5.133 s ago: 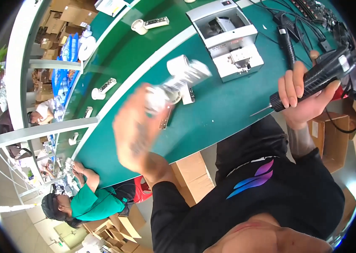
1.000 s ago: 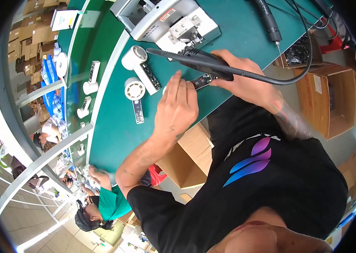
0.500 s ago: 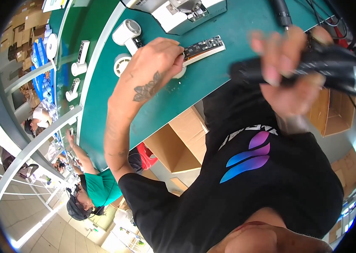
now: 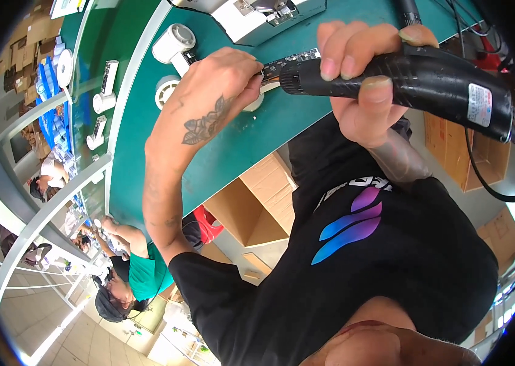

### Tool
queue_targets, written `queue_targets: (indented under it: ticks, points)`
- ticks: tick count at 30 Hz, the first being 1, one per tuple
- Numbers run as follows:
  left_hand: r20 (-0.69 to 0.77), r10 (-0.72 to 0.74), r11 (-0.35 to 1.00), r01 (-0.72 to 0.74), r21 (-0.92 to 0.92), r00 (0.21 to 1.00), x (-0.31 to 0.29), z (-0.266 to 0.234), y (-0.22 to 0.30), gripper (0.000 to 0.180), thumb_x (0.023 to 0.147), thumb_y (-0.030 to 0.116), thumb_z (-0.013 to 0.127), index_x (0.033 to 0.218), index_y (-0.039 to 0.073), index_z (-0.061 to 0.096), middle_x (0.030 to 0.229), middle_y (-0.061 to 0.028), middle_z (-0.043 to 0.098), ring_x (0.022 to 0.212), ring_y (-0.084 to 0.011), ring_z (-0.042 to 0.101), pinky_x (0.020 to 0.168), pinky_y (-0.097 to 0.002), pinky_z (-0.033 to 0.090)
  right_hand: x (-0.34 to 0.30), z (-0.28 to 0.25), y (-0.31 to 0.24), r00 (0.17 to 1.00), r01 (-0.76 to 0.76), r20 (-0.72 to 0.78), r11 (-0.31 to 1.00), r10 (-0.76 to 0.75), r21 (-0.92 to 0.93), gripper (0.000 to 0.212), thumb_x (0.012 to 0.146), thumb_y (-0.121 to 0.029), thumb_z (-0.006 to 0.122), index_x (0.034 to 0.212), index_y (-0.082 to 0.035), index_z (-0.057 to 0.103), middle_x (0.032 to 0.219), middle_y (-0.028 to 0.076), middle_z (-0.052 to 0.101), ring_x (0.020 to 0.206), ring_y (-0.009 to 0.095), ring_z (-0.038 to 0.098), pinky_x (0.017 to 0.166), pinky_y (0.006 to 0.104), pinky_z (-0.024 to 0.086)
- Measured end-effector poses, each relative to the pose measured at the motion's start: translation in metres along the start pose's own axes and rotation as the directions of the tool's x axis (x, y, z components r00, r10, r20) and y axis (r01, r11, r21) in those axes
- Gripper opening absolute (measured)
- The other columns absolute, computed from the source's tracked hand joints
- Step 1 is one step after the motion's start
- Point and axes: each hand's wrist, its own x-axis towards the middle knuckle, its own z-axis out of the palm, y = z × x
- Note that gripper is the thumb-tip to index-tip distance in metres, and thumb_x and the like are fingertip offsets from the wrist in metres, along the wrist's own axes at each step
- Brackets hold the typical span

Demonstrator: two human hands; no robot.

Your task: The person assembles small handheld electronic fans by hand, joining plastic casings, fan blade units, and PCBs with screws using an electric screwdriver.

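Observation:
My left hand [image 4: 224,76] is closed in a pinch at the left end of a circuit board [image 4: 294,59]. The board lies in a white plastic housing [image 4: 271,86], whose round end shows partly below my fingers. What exactly sits between the fingertips is hidden. My right hand [image 4: 364,79] wraps round a black corded electric screwdriver [image 4: 428,85], held nearly level. Its ribbed front ring points left, close to my left fingertips and over the right part of the housing. The bit cannot be made out.
White round-headed units [image 4: 175,43] stand left of my hand; similar ones [image 4: 105,94] lie beyond the rail. A boxy machine [image 4: 263,21] is at the back. Another black tool [image 4: 408,12] hangs at top right near cables. Cardboard boxes [image 4: 257,207] stand below. A person in green [image 4: 148,274] works at left.
My right hand has brought the electric screwdriver left and slightly up, so its front is now at the circuit board. My left hand keeps its pinch. The person at left has moved an arm.

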Motion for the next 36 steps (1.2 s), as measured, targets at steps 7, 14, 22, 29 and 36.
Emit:
queue_targets:
  ticks: [7,14,22,29,36]
  points:
    - [-0.019,-0.01,0.988,0.007,-0.151,1.0,-0.001,0.001,0.001,0.016,0.087,0.005,0.072,0.098,-0.007,0.067,0.093,-0.0191,0.067,0.093,-0.0385,0.065,0.082,-0.045,0.053,-0.005,-0.001,-0.003,0.995,0.048,0.097,0.986,-0.033,-0.159,0.056,0.103,-0.022,0.06,0.147,-0.015,0.027,0.093,0.007,0.054,0.075,0.02,0.056,0.071,0.0451,0.045]
    - [-0.049,-0.042,0.984,0.033,-0.175,0.998,-0.005,0.002,0.003,0.016,0.088,0.004,0.073,0.098,-0.007,0.067,0.099,-0.0197,0.069,0.096,-0.039,0.066,0.084,-0.0439,0.054,-0.005,-0.005,-0.014,0.991,0.103,-0.076,0.993,-0.107,-0.055,0.064,0.104,-0.045,0.059,0.153,-0.019,0.027,0.096,0.004,0.054,0.076,0.019,0.057,0.072,0.0425,0.044]
    - [-0.052,-0.018,0.988,0.01,-0.151,0.998,-0.008,0.007,0.008,0.015,0.087,0.003,0.072,0.097,-0.007,0.067,0.096,-0.0184,0.068,0.095,-0.0383,0.065,0.082,-0.0442,0.055,-0.009,0.001,-0.001,0.998,0.039,0.05,0.992,-0.033,-0.12,0.058,0.101,-0.021,0.061,0.149,-0.013,0.028,0.093,0.008,0.056,0.074,0.02,0.058,0.069,0.0434,0.046]
    - [-0.07,-0.046,0.996,0.04,-0.082,0.997,-0.01,0.011,0.021,0.015,0.087,0.002,0.07,0.099,-0.007,0.069,0.094,-0.017,0.066,0.097,-0.037,0.064,0.08,-0.0448,0.055,-0.021,-0.016,-0.011,0.993,0.045,0.11,0.996,-0.037,-0.072,0.065,0.09,0.001,0.071,0.141,-0.011,0.032,0.091,0.012,0.064,0.075,0.024,0.064,0.073,0.0433,0.054]
    - [-0.085,-0.063,0.996,0.067,0.055,0.994,-0.017,0.019,0.04,0.011,0.082,-0.001,0.069,0.092,-0.006,0.067,0.095,-0.0168,0.065,0.1,-0.035,0.065,0.08,-0.0424,0.057,0.017,-0.011,-0.089,0.972,-0.215,-0.132,0.965,0.196,-0.148,0.025,0.099,-0.025,0.058,0.102,-0.001,0.061,0.068,0.0,0.048,0.058,0.011,0.044,0.056,0.0266,0.035]
